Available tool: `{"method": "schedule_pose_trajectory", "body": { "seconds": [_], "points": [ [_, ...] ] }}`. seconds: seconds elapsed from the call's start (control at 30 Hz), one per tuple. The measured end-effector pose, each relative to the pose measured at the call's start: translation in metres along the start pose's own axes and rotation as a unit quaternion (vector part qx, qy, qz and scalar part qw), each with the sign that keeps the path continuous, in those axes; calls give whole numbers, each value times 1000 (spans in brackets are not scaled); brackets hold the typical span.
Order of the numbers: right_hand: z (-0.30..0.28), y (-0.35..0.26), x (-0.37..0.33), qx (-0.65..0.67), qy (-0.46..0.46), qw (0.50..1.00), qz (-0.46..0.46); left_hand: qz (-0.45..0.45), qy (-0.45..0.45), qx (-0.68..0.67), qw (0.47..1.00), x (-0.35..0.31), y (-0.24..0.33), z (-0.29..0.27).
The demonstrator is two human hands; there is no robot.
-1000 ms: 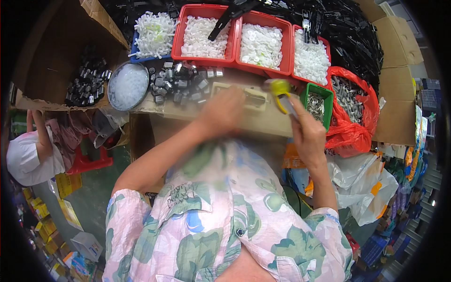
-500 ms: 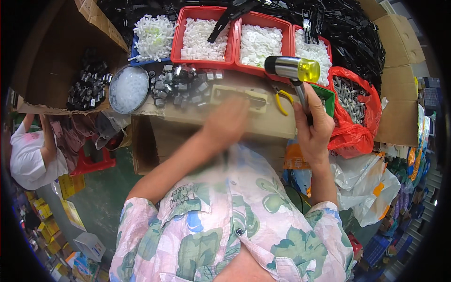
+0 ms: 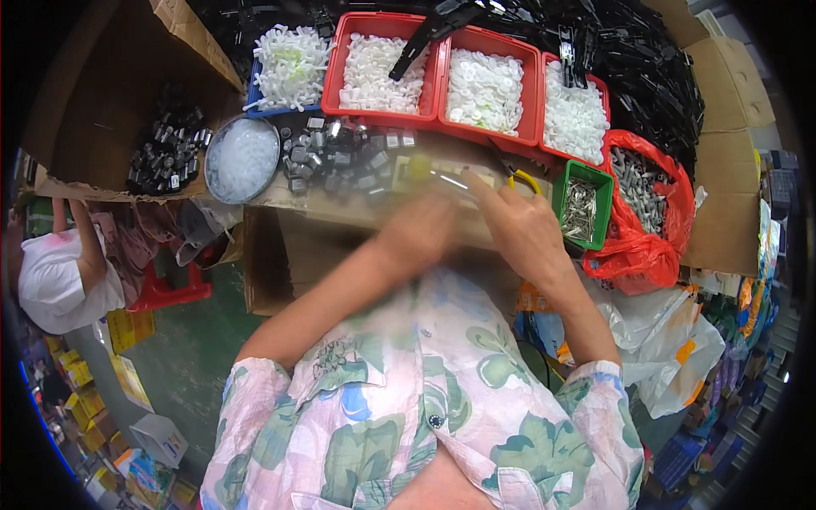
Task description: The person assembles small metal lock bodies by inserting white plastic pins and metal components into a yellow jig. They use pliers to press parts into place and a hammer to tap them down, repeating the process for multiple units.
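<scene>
My right hand [image 3: 525, 229] is closed around the handle of a hammer [image 3: 450, 179] with a metal shaft and a translucent yellow striking face. The hammer is swung down and its head is blurred over the cream-coloured block [image 3: 401, 176] on the bench. Just below that block is my left hand [image 3: 422, 225], smeared by motion; whether it holds anything is hidden. Yellow-handled pliers [image 3: 529, 181] lie beyond my right hand. Left of the block, several small metal and dark parts [image 3: 336, 157] are spread over the cardboard-covered bench.
Red trays [image 3: 439, 110] of white plastic parts line the back, beside a blue tray [image 3: 286, 109]. A green box [image 3: 606, 208] of metal pins and a red bag [image 3: 680, 229] of grey parts stand right. At left are a round dish [image 3: 242, 161], a cardboard box [image 3: 93, 93] and another person [image 3: 64, 276].
My right hand has swung the hammer down and left, from upright to over the block. My left hand has shifted slightly toward me. The whole view has shifted a little.
</scene>
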State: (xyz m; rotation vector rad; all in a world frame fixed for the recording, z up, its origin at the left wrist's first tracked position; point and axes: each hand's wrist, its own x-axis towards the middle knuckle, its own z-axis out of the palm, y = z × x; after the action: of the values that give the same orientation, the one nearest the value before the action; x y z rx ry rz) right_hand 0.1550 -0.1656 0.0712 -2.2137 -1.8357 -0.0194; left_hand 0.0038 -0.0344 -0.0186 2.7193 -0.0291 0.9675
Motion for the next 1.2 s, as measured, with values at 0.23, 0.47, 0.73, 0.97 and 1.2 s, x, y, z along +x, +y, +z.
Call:
{"method": "schedule_pose_trajectory", "body": {
  "seconds": [0.23, 0.47, 0.73, 0.97, 1.2],
  "points": [
    [9, 9, -12, 54, -13, 998, 40, -1, -5, -22, 1000, 1, 0, -5],
    [-23, 16, -40, 107, 206, 969, 82, -30, 15, -31, 999, 8, -8, -3],
    [-21, 15, -80, 66, 187, 965, 174, -17, 16, -21, 999, 11, -9, -2],
    [-3, 22, -85, 102, 43, 971, 211, -13, 16, -28, 999, 15, -7, -2],
    [-40, 112, -34, 45, 236, 949, 205, -43, -9, -52, 998, 25, -13, -9]
  ]
}}
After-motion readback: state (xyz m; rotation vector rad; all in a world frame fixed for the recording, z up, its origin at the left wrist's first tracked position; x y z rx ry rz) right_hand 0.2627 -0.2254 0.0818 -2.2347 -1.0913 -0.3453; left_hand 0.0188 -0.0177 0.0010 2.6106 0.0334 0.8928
